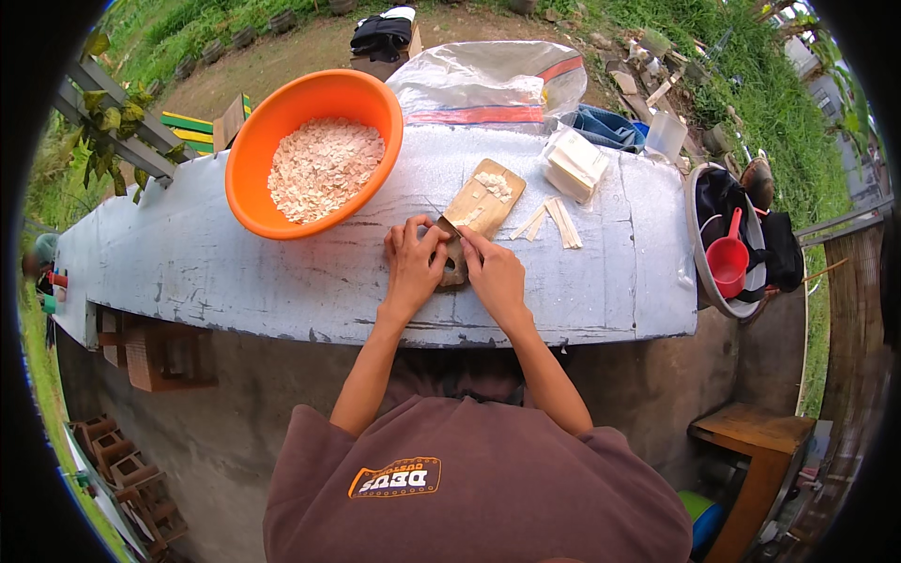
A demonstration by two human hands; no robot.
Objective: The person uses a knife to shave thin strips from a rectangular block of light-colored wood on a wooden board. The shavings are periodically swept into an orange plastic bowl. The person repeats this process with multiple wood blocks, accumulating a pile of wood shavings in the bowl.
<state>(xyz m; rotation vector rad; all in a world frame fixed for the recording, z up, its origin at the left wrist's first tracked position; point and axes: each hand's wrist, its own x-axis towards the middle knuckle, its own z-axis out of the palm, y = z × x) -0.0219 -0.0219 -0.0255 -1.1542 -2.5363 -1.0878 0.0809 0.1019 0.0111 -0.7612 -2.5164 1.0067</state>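
Note:
My left hand is closed, its fingers curled at the near left edge of a small wooden cutting board; what it grips, if anything, is hidden. My right hand faces it across the board, fingers pinched at the end of a thin knife blade. The knife's handle is covered by the fingers. Small pale chopped pieces lie on the board's far half. To the right of the board, several pale flat strips rest on the table.
A large orange basin of pale flakes stands left of the board. Beyond the strips is a pale stack in clear plastic. A clear sack lies at the table's far edge. A tub with a red dipper stands at the right.

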